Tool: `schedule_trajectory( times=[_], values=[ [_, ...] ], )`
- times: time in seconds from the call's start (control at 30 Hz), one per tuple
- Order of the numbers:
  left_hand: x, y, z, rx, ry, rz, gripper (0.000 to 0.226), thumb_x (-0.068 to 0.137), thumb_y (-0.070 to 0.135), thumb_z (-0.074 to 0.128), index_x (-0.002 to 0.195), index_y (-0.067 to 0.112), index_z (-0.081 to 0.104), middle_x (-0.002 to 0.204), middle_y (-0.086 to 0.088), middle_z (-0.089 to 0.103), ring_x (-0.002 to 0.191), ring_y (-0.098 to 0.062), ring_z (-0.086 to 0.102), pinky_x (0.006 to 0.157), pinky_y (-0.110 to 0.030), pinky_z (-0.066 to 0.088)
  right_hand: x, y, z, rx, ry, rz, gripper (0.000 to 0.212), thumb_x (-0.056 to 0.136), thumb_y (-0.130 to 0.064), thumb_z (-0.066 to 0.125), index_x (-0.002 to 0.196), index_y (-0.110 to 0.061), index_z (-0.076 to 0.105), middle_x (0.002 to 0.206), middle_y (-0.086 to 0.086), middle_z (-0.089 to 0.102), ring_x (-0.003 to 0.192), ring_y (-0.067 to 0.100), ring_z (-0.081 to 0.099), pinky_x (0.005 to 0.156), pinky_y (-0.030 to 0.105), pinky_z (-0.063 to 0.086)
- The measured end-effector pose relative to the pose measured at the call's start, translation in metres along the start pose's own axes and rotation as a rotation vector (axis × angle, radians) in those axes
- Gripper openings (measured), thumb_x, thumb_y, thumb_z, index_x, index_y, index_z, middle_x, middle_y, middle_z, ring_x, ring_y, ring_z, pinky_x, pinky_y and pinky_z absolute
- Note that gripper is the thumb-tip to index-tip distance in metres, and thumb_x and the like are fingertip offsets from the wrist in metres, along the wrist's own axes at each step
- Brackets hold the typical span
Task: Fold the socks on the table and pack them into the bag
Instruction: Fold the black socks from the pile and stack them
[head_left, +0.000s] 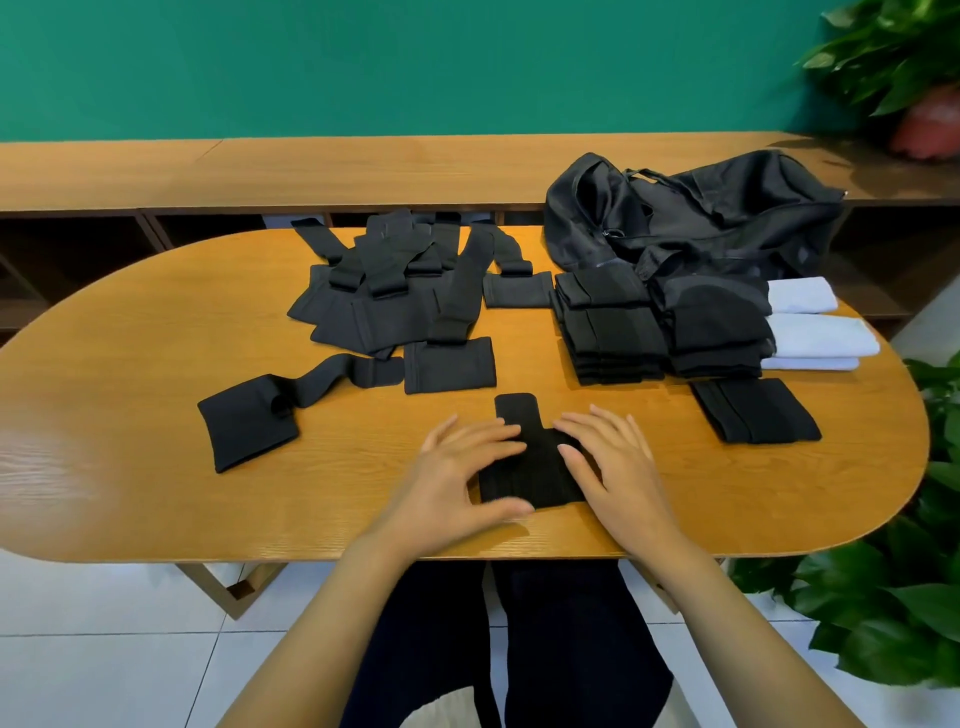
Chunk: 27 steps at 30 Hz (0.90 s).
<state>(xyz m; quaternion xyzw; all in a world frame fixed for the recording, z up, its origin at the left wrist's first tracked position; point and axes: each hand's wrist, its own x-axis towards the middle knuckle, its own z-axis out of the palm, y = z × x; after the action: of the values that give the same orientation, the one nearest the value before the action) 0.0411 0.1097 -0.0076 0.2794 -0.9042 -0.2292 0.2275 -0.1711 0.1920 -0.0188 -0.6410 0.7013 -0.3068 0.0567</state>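
Black socks (379, 291), black bag (691, 213), white cloths (815, 332)

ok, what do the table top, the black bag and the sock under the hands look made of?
Table top: wood or wood veneer, visible grain, semi-gloss, glare at its left end.
Black bag: thin synthetic weave, perhaps nylon; faint sheen, limp crumpled folds.
Black sock: matte ribbed knit; fibre can't be told.
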Motion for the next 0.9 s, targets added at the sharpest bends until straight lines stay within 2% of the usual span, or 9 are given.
schedule_trajectory(
  times=[0.07, 0.2, 0.33, 0.5, 0.7, 0.8, 0.9],
  values=[
    [-0.009, 0.001, 0.005, 0.063, -0.016, 0.034, 0.062, 0.082, 0.067, 0.058, 0.134, 0.033, 0.055, 0.146, 0.019, 0.044, 0.139, 0.009, 0.026, 0.12, -0.031, 0.001, -0.001, -0.001, 0.0, 0.007, 0.027, -0.033, 0.053, 0.096, -0.057, 0.026, 0.132, -0.032, 0.057, 0.136, -0.017, 0.053, 0.139, 0.004, 0.029, 0.121, 0.036, 0.007],
    [-0.013, 0.001, 0.01, 0.159, 0.06, 0.042, 0.047, 0.093, 0.056, 0.045, 0.13, 0.03, 0.06, 0.141, 0.014, 0.051, 0.137, 0.003, 0.034, 0.121, -0.036, 0.006, -0.006, -0.002, -0.001, 0.005, 0.004, -0.172, 0.054, 0.093, -0.067, 0.035, 0.125, -0.033, 0.061, 0.13, -0.022, 0.055, 0.133, 0.0, 0.034, 0.12, 0.042, 0.012],
    [-0.014, 0.002, 0.01, 0.177, 0.17, 0.026, 0.043, 0.098, 0.05, 0.038, 0.119, 0.026, 0.067, 0.128, 0.01, 0.063, 0.129, -0.002, 0.047, 0.119, -0.032, 0.01, -0.01, -0.002, 0.001, -0.119, 0.009, -0.32, 0.052, 0.086, -0.065, 0.052, 0.122, -0.029, 0.065, 0.122, -0.016, 0.062, 0.125, 0.008, 0.046, 0.118, 0.047, 0.018],
    [-0.015, 0.004, 0.008, 0.163, 0.214, 0.016, 0.046, 0.098, 0.051, 0.037, 0.116, 0.024, 0.07, 0.12, 0.011, 0.068, 0.121, -0.003, 0.054, 0.118, -0.031, 0.012, -0.008, -0.005, 0.001, -0.169, 0.105, -0.386, 0.035, 0.095, -0.046, 0.048, 0.11, -0.025, 0.072, 0.103, -0.012, 0.069, 0.107, 0.01, 0.055, 0.114, 0.043, 0.025],
    [-0.017, 0.007, 0.007, 0.205, 0.248, 0.036, 0.051, 0.088, 0.062, 0.051, 0.118, 0.023, 0.068, 0.116, 0.013, 0.068, 0.119, -0.003, 0.053, 0.118, -0.041, 0.017, -0.009, -0.009, -0.001, -0.128, 0.195, -0.391, 0.032, 0.098, -0.038, 0.048, 0.105, -0.019, 0.072, 0.097, -0.009, 0.07, 0.097, 0.01, 0.059, 0.112, 0.039, 0.03],
    [-0.016, 0.005, 0.007, 0.22, 0.299, -0.037, 0.047, 0.086, 0.059, 0.054, 0.115, 0.025, 0.068, 0.113, 0.015, 0.068, 0.116, -0.006, 0.054, 0.115, -0.042, 0.018, -0.01, -0.009, -0.002, -0.099, 0.243, -0.39, 0.032, 0.099, -0.036, 0.047, 0.104, -0.017, 0.073, 0.096, -0.007, 0.07, 0.095, 0.01, 0.059, 0.11, 0.039, 0.032],
    [-0.016, 0.003, 0.006, 0.206, 0.339, -0.074, 0.032, 0.086, 0.046, 0.058, 0.107, 0.025, 0.07, 0.104, 0.015, 0.069, 0.109, -0.006, 0.054, 0.113, -0.036, 0.014, -0.011, -0.01, -0.002, -0.073, 0.249, -0.38, 0.035, 0.1, -0.038, 0.046, 0.105, -0.017, 0.072, 0.096, -0.007, 0.07, 0.094, 0.01, 0.059, 0.11, 0.039, 0.032]
  ],
)
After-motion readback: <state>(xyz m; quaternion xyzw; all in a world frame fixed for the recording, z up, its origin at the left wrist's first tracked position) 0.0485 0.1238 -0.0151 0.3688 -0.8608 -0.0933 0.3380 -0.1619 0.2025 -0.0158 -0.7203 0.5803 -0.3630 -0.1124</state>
